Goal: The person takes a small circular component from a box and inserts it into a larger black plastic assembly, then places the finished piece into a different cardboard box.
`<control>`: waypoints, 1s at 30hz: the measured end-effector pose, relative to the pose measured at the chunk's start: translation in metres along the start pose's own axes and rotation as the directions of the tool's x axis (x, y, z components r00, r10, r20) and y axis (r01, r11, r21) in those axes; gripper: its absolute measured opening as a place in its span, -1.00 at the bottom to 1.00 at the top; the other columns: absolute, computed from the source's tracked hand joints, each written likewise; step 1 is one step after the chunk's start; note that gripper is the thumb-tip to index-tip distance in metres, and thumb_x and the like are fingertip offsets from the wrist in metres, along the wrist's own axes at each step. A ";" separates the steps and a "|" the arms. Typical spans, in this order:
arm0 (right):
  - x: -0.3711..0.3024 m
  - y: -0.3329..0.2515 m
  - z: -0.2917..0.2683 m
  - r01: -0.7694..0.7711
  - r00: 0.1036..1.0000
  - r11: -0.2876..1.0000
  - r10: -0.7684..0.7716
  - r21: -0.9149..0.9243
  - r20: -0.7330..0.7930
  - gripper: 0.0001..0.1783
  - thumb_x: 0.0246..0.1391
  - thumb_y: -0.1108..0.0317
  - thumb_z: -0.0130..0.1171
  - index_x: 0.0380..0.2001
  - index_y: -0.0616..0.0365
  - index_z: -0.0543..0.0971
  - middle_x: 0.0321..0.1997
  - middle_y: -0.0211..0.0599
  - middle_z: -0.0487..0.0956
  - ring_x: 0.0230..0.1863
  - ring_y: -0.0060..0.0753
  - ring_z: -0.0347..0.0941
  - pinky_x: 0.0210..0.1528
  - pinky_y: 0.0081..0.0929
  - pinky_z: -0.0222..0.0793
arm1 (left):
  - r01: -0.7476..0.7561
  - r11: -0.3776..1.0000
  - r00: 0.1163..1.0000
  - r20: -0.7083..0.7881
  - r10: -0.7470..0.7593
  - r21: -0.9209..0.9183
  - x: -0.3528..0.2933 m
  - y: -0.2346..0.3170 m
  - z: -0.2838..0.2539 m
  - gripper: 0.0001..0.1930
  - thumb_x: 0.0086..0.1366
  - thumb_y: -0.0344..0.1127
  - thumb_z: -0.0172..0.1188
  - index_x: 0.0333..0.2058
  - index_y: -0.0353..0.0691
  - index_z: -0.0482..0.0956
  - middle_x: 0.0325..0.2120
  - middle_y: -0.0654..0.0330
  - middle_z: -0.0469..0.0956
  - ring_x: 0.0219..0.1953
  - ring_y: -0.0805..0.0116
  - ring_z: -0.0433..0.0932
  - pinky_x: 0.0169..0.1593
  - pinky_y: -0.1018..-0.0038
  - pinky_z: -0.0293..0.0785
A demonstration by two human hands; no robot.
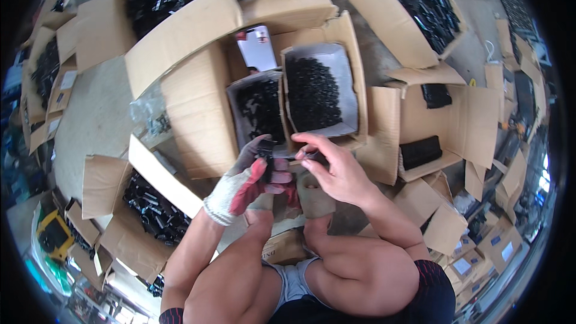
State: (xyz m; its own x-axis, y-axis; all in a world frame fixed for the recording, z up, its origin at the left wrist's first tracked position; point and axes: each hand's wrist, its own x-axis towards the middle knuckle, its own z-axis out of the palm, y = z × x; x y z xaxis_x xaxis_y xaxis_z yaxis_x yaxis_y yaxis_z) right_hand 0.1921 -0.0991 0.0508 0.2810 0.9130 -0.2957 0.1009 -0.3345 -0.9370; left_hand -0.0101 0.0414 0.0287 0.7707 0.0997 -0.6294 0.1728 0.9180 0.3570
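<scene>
Left hand [257, 175] in white knitted glove [225, 200] with red palm is curled round black plastic part [266, 165], at near side of two grey-lined trays [345, 87] in brown cardboard box [201, 111]. Bare right hand [337, 171] is half-curled beside it, thumb and forefinger slightly apart; can't tell if holding anything.

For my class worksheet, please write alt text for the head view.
A gloved left hand holds a black part beside the bare right hand. Beyond them, an open cardboard box contains two trays of small black pieces; other open boxes stand around.
</scene>
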 end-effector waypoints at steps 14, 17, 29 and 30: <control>0.002 0.008 0.044 0.187 0.951 0.944 -0.243 -0.272 -0.193 -0.47 0.15 0.41 0.36 0.19 0.21 0.51 0.00 -0.06 0.53 -0.03 0.00 0.54 -0.03 -0.21 0.52 | -0.186 0.960 0.983 -0.034 0.183 -0.209 0.008 -0.015 -0.001 -0.33 0.45 -0.33 0.21 0.44 0.02 0.12 0.24 0.06 0.45 0.20 0.14 0.55 0.20 0.15 0.58; 0.003 0.014 0.042 0.119 0.978 0.965 -0.155 -0.235 -0.142 -0.51 0.13 0.42 0.36 0.15 0.22 0.55 0.04 -0.05 0.51 -0.01 0.03 0.53 -0.01 -0.22 0.52 | -0.177 0.965 0.984 -0.060 0.168 -0.194 0.005 -0.012 -0.002 -0.33 0.45 -0.24 0.23 0.43 0.02 0.12 0.23 0.06 0.46 0.17 0.12 0.57 0.19 0.14 0.59; 0.007 0.026 0.020 0.170 0.977 0.861 -0.209 -0.480 -0.030 -0.47 0.10 0.41 0.37 0.14 0.33 0.52 -0.01 -0.04 0.60 -0.08 0.04 0.53 0.06 -0.20 0.48 | -0.239 0.970 0.971 -0.040 0.237 -0.046 0.000 -0.023 -0.009 -0.22 0.30 -0.33 0.41 0.42 0.04 0.21 0.25 0.08 0.45 0.25 0.05 0.51 0.21 0.12 0.55; 0.008 0.027 0.021 0.184 0.972 0.856 -0.231 -0.483 -0.038 -0.48 0.12 0.41 0.36 0.14 0.34 0.52 -0.01 -0.04 0.60 -0.10 0.01 0.54 0.03 -0.22 0.49 | -0.269 0.963 0.962 -0.042 0.269 0.022 0.001 -0.024 -0.016 -0.20 0.28 -0.38 0.42 0.42 0.02 0.21 0.25 0.07 0.45 0.25 0.07 0.51 0.21 0.15 0.55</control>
State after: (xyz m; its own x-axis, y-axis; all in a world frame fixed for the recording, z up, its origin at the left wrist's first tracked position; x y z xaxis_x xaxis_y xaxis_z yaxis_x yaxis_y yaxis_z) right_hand 0.1770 -0.0965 0.0190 0.2865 0.9559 -0.0642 0.5992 -0.2310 -0.7666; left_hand -0.0231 0.0254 0.0084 0.7622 0.3594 -0.5384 -0.0272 0.8488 0.5281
